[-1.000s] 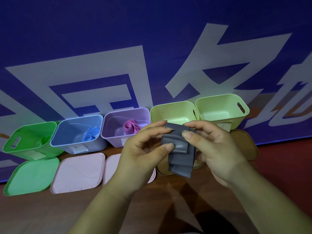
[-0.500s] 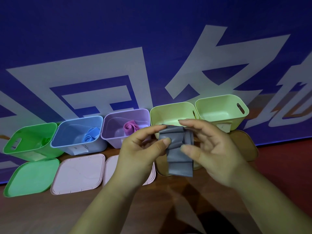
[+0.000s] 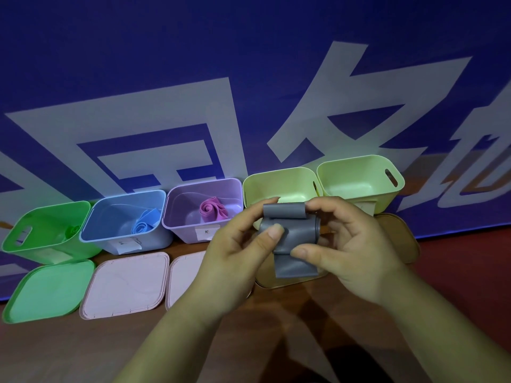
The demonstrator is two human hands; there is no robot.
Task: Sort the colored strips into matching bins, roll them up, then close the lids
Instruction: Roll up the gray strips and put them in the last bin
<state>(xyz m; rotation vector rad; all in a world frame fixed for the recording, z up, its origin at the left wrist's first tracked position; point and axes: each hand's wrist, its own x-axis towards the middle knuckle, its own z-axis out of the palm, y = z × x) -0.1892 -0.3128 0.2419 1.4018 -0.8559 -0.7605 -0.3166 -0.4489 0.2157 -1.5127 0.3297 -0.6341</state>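
Both hands are holding the grey strip (image 3: 290, 233) in front of the pale-green bin (image 3: 279, 186): the left hand (image 3: 237, 252) is pinching its rolled part, and the right hand's (image 3: 351, 244) fingers (image 3: 301, 251) are curling around it.

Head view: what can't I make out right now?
All head view.
Grey rubbery strip: how far rolled, covered by left hand and right hand.
Green plastic bin: contents mostly behind its near wall.
White paper label on blue plastic bin: writing too small.
Tan flat lid: mostly behind both hands.
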